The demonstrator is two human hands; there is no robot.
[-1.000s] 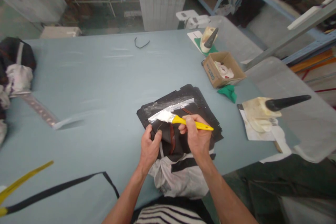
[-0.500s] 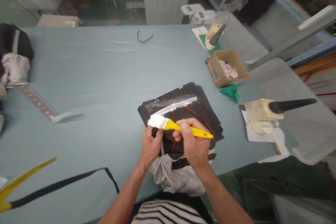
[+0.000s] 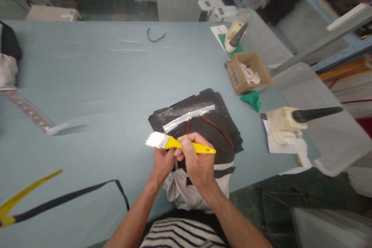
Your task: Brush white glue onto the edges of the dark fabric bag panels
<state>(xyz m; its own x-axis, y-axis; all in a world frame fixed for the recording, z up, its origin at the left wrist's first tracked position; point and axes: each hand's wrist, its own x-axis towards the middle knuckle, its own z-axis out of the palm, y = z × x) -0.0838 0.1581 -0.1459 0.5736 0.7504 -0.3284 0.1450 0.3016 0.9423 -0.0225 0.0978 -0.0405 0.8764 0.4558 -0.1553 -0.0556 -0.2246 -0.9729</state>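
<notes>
My right hand [image 3: 199, 159] grips a yellow-handled paintbrush [image 3: 188, 146], its white-coated bristles pointing left. The bristles are above the table, left of the black panel [image 3: 209, 133], apart from its white strip [image 3: 188, 117]. Two reddish-brown strips [image 3: 216, 128] cross the panel, and pale grey fabric [image 3: 186, 190] bunches at its near side. My left hand [image 3: 163, 161] is closed at the panel's left edge, under the brush; its fingertips are partly hidden, though it seems to pinch the edge.
At right are a cardboard box [image 3: 248, 73], green cloth [image 3: 252, 101] and two whitish containers with black handles, the nearer a stained glue pot [image 3: 280, 124]. A black strap [image 3: 72, 197] and yellow strap [image 3: 31, 192] lie near left. A dark cord [image 3: 156, 39] lies at the back.
The brush in my right hand has moved left, away from the white strip's end and past the panel's edge. My left hand stays at the panel. The whole view has shifted slightly.
</notes>
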